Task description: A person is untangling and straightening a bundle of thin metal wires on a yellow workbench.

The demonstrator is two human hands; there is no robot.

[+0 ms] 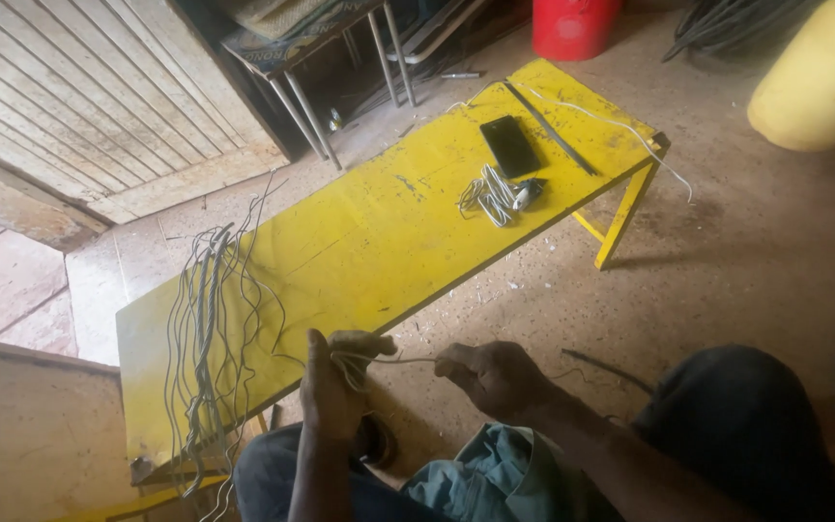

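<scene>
Left hand (335,382): fist closed around a small wire coil (352,367), near counter edge.
Right hand (495,375): pinching the wire's end.
Counter (379,242): yellow; long wire bundle (207,338) left, phone (509,145) far right.
Red bucket (572,27): contents hidden.

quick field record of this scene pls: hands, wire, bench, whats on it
left hand: fist closed round a small wire coil
right hand: pinching the wire's free end, pulled taut
bench: yellow, long, on a dirt floor
near end: loose wire bundle hanging over the edge
far end: phone, small wire bunch, dark strip
</scene>
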